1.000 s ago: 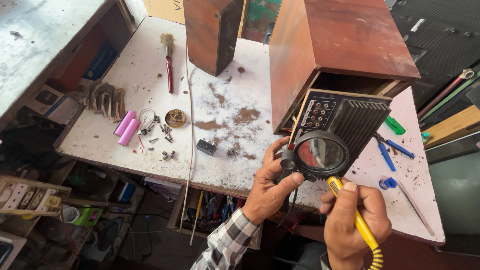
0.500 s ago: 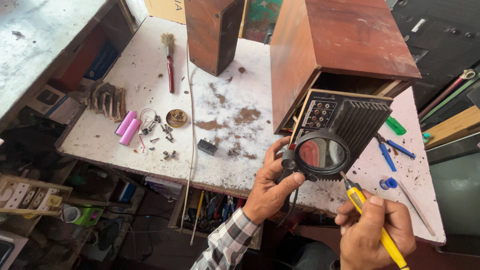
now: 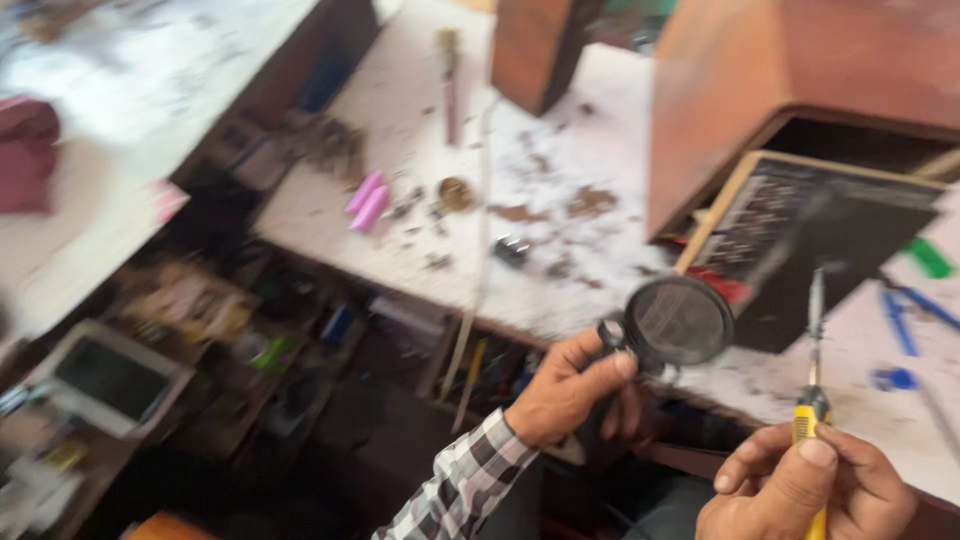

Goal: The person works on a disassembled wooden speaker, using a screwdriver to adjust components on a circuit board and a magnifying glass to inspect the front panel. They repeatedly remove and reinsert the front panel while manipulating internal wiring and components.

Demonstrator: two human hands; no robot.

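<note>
Over the worktop (image 3: 600, 215) edge, left hand (image 3: 570, 385) grips a round speaker (image 3: 672, 322) by its rim. Right hand (image 3: 800, 490) clasps a yellow-handled screwdriver (image 3: 812, 400). Speaker probably light, cone fragile; view blurred.

White, stained workbench (image 3: 560, 230) from twelve to three o'clock, second pale worktop (image 3: 110, 130) at ten o'clock, dim cluttered shelves (image 3: 300, 330) beneath at eight o'clock, soft daylight, view blurred.
</note>
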